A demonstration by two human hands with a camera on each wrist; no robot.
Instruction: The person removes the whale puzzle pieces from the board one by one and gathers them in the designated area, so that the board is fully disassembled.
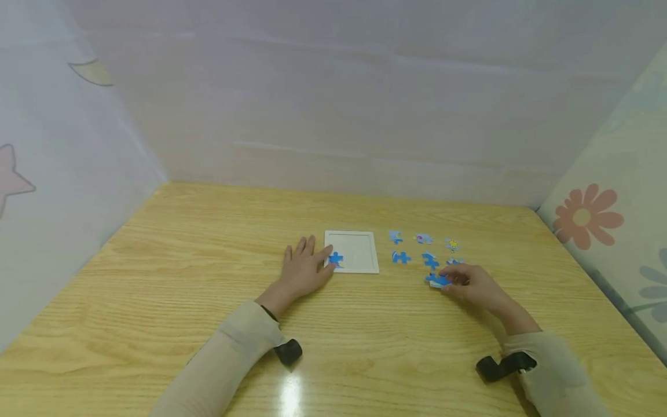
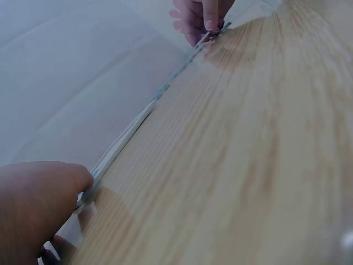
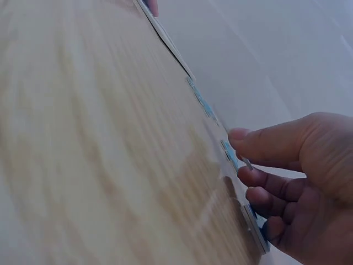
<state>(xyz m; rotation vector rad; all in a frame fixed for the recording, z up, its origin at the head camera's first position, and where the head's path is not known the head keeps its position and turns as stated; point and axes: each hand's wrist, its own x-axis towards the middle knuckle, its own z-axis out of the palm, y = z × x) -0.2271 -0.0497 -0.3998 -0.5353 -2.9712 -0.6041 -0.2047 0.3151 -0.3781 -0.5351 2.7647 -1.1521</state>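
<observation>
A white square puzzle frame (image 1: 359,270) lies on the table, with a blue jigsaw piece (image 1: 336,258) in its lower left corner. My left hand (image 1: 304,271) rests at the frame's left side, fingers spread, thumb and forefinger touching its edge. In the left wrist view, the thumb (image 2: 49,190) is against the frame's edge (image 2: 124,141). To the right, my right hand (image 1: 476,286) pinches a blue jigsaw piece (image 1: 439,280) between thumb and forefinger. The right wrist view shows that held piece edge-on; another piece (image 3: 255,229) lies beneath the other fingers.
Several loose jigsaw pieces lie in rows right of the frame, among them a sun piece (image 1: 452,244), a pink-marked piece (image 1: 424,238) and a blue piece (image 1: 401,258). Pale fabric walls (image 1: 333,116) enclose the wooden table (image 1: 365,347) at the back and sides.
</observation>
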